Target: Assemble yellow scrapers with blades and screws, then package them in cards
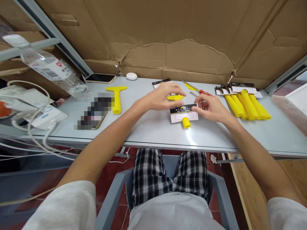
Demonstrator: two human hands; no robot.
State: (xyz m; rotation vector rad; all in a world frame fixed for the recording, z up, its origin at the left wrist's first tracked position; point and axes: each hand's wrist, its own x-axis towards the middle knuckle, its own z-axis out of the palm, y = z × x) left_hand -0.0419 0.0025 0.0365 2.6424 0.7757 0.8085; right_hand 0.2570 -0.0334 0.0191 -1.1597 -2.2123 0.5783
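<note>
My left hand reaches over the table with fingers and thumb apart. A yellow piece with small dark marks shows in the gap between its thumb and fingers. Close below lies a black-and-white printed card, with a short yellow cap-like end showing at its lower edge. My right hand is at the card's right edge, thumb stretched out near the corner and fingers loosely curled, a gap between them. Just behind it lie a red-handled screwdriver and a small grey metal blade.
Several yellow handles with cards lie at the right. To the left are a yellow T-shaped scraper, a blurred-out phone-like object, another phone, a white oval object, a plastic bottle and cables. Cardboard stands behind.
</note>
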